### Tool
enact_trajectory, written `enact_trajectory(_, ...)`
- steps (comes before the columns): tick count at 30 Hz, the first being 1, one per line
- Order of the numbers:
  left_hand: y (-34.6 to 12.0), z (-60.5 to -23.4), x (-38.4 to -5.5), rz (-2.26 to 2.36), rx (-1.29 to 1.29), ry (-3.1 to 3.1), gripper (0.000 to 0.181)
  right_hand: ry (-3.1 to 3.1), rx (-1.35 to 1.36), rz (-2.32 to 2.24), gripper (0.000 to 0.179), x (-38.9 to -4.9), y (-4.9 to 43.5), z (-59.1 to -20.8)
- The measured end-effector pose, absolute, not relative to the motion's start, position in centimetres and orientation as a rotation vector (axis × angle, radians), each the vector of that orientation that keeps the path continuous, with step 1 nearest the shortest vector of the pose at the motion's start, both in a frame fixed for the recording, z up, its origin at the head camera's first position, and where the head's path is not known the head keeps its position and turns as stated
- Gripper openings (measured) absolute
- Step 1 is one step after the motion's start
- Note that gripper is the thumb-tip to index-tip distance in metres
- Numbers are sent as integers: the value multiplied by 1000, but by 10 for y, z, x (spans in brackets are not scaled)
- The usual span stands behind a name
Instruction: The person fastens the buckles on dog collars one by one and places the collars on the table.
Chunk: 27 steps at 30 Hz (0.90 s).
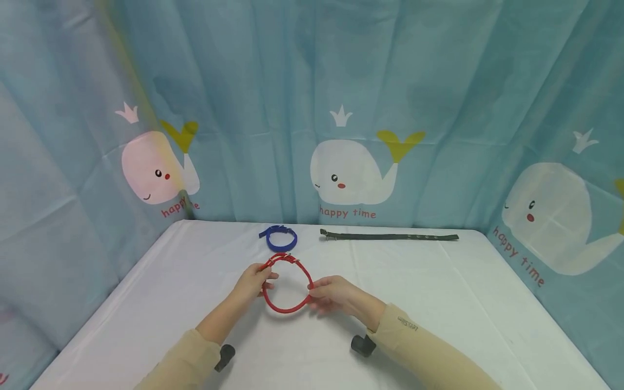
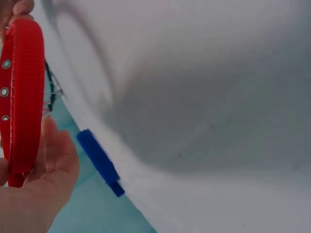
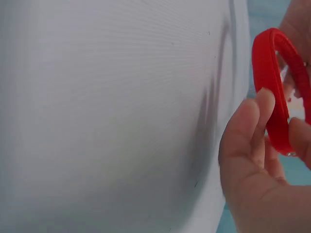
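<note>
Both hands hold a red collar point(image 1: 286, 311), buckled into a ring, raised over the white table. My left hand point(image 1: 254, 281) pinches its left side, thumb and fingers on the band. On the opposite side my right hand point(image 1: 333, 293) grips the band between thumb and fingertips. The metal buckle sits at the ring's far side in the head view. Metal-rimmed holes show along the inside of the red collar point(image 2: 28, 92) in the left wrist view. Just beyond it, a blue collar point(image 1: 281, 248) lies looped on the table.
A dark green collar point(image 1: 385, 236) lies stretched straight along the table's back edge, right of the blue one. The white-covered table point(image 1: 419, 281) meets a blue curtain point(image 1: 263, 108) printed with whales behind and at both sides.
</note>
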<state>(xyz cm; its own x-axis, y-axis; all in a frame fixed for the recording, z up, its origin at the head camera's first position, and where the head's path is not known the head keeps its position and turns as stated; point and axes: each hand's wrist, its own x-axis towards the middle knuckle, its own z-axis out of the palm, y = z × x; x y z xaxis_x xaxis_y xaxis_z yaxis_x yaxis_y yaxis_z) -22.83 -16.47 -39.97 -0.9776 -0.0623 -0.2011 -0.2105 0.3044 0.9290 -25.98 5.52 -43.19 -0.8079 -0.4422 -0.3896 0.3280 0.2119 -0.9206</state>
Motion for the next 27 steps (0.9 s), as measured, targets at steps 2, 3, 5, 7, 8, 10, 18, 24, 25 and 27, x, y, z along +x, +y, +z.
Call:
enact_trajectory(2, -169, -404, -234, 1745, -280, 2439, 37, 1898, -75, -1664, 31, -263, 50, -433)
enact_trajectory(3, -171, -405, -237, 1733, -289, 2447, 37, 1900, -62, -1666, 31, -265, 48, -434)
enact_trajectory(5, -174, -407, -241, 1714, -296, 2460, 36, 1902, -38, -1675, 30, -268, 44, -436)
enact_trajectory(7, -176, -408, -245, 1698, -301, 2470, 35, 1891, -17, -1690, 30, -270, 41, -437)
enact_trajectory(8, -177, -408, -246, 1690, -305, 2475, 34, 1885, -8, -1698, 30, -272, 39, -438)
enact_trajectory(10, -180, -409, -249, 1680, -312, 2475, 33, 1877, 9, -1711, 30, -274, 37, -439)
enact_trajectory(18, -189, -417, -260, 1669, -381, 2447, 34, 1862, 77, -1727, 30, -281, 28, -439)
enact_trajectory(24, -191, -421, -264, 1668, -419, 2428, 34, 1865, 122, -1728, 29, -284, 24, -440)
enact_trajectory(25, -191, -421, -264, 1668, -422, 2426, 33, 1867, 125, -1729, 29, -285, 24, -441)
enact_trajectory(27, -191, -421, -264, 1665, -432, 2418, 33, 1867, 133, -1733, 29, -286, 24, -441)
